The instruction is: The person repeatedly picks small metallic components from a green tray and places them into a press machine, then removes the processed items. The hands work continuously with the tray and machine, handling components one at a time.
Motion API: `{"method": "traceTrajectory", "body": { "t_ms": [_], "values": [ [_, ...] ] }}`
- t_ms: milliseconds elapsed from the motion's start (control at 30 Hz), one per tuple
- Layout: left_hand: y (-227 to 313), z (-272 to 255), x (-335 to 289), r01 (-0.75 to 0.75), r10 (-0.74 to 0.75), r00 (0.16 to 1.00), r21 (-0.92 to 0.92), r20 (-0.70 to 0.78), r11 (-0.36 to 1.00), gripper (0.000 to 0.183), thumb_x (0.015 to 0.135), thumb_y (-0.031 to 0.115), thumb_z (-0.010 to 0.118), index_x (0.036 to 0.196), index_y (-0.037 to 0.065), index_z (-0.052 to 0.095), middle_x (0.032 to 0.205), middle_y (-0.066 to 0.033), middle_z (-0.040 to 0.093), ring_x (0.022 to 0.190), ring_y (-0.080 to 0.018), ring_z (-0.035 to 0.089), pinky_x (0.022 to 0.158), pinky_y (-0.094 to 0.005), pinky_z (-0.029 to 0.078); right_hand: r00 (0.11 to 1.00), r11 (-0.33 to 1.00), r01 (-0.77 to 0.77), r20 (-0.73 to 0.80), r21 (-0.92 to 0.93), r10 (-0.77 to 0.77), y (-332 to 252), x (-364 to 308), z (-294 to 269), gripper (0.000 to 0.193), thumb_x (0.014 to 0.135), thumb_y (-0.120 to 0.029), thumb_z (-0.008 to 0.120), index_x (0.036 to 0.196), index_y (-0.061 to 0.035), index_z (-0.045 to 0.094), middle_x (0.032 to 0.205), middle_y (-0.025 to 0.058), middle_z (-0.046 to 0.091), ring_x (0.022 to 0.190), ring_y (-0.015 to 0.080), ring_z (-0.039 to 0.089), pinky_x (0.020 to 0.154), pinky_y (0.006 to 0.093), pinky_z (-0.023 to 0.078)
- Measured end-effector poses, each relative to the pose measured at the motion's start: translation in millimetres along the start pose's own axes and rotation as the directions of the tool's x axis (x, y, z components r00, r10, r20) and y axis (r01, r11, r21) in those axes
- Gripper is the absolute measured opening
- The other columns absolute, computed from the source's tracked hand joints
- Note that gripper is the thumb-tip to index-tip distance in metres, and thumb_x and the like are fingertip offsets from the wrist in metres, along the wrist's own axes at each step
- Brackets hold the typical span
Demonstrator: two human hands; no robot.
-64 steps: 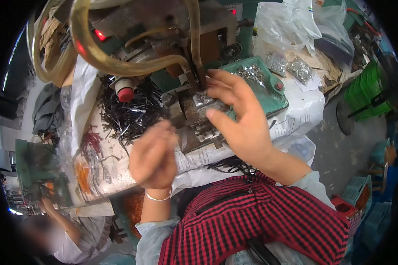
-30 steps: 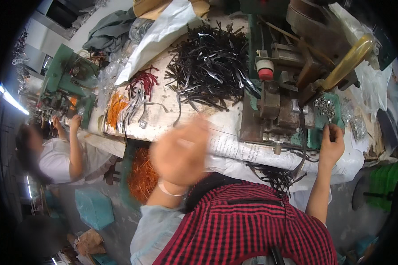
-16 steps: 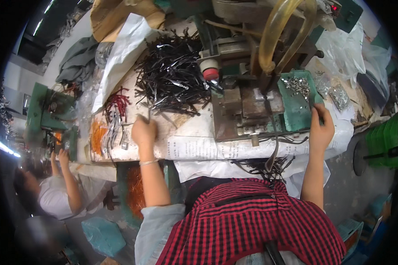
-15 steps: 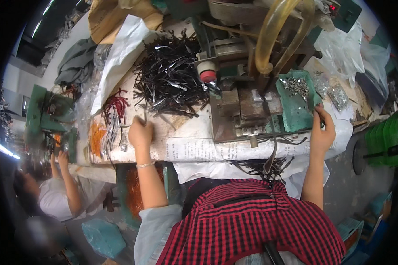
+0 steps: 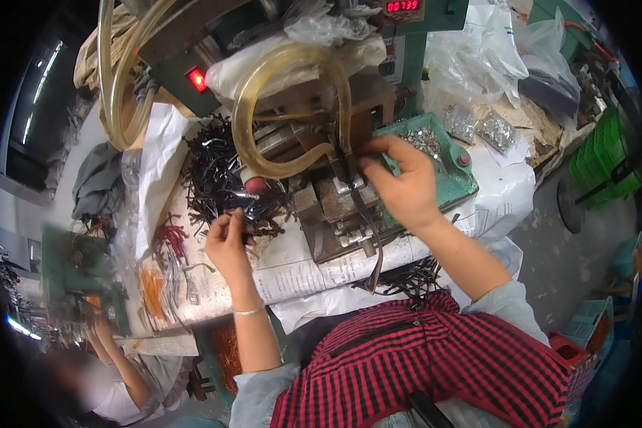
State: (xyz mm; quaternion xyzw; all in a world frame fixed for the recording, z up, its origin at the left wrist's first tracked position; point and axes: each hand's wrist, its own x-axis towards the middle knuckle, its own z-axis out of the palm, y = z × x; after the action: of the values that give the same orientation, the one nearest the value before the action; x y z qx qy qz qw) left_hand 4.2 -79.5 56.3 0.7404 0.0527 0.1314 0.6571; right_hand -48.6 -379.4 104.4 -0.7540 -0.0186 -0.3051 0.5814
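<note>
My right hand [image 5: 406,182] reaches to the small press [image 5: 324,207], thumb and fingers closed together beside its metal head. What they grip, if anything, is hidden there. A long dark strap [image 5: 376,260] runs from under the head over the front edge of the press. My left hand [image 5: 228,246] pinches at the near edge of a heap of black strips [image 5: 210,160]. Something dark shows at its fingertips, too small to tell apart from the heap. Right of the press head, a green tray [image 5: 458,178] holds small metal pieces [image 5: 422,141].
Yellowish tubes [image 5: 239,107] loop over the press, near a red button [image 5: 255,186]. Red cords [image 5: 171,239] and orange strands [image 5: 151,289] lie at the left. More black strips [image 5: 410,278] hang at the table's front edge. Another person's hands [image 5: 100,332] work at far left.
My right hand has moved left from the green tray to the press head. My left hand has moved to the near edge of the black heap. The view has shifted.
</note>
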Motion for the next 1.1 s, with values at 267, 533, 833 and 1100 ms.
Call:
{"method": "traceTrajectory", "body": {
  "t_ms": [267,533,833,1100],
  "values": [
    [79,56,-37,-0.393,0.396,0.918,-0.201,-0.026,0.898,0.006,0.102,0.003,0.065,0.106,-0.002,0.065,0.091,-0.0096,0.071,0.071,-0.0139,0.069,0.058,-0.0213,0.050,0.988,0.936,-0.103,-0.071,0.338,0.135,6,-12,16,0.042,0.091,0.001,0.071,0.131,0.0019,0.056,0.109,0.0087,0.071,0.102,0.0134,0.068,0.094,0.0282,0.051],
    [87,65,-69,-0.964,0.891,0.266,0.099,0.368,0.246,0.025,0.085,0.003,0.082,0.105,0.005,0.068,0.104,-0.0171,0.076,0.077,-0.0239,0.072,0.061,-0.0316,0.054,0.977,0.914,-0.211,0.097,0.346,0.189,-45,-25,2,0.055,0.090,0.001,0.068,0.142,0.0042,0.049,0.132,0.0138,0.065,0.119,0.0191,0.065,0.105,0.0337,0.048],
    [79,111,-68,-0.997,0.898,0.070,0.044,0.434,0.057,0.019,0.076,0.010,0.087,0.090,0.009,0.074,0.096,-0.0091,0.076,0.053,-0.0087,0.054,0.048,-0.0233,0.039,0.989,0.958,-0.118,-0.060,0.261,0.138,8,9,-59,0.045,0.094,0.001,0.064,0.139,0.0012,0.057,0.126,0.0111,0.069,0.119,0.0173,0.064,0.103,0.0322,0.050],
    [73,111,-68,-0.993,0.889,0.115,0.026,0.442,0.115,0.029,0.071,0.003,0.090,0.096,0.009,0.074,0.095,-0.0096,0.078,0.059,-0.0155,0.061,0.050,-0.0270,0.044,0.973,0.865,-0.150,-0.224,-0.479,0.044,99,-27,-122,0.018,0.083,-0.012,0.078,0.101,-0.0102,0.077,0.134,0.0204,0.065,0.115,0.0313,0.064,0.102,0.0393,0.049]
  ]
}}
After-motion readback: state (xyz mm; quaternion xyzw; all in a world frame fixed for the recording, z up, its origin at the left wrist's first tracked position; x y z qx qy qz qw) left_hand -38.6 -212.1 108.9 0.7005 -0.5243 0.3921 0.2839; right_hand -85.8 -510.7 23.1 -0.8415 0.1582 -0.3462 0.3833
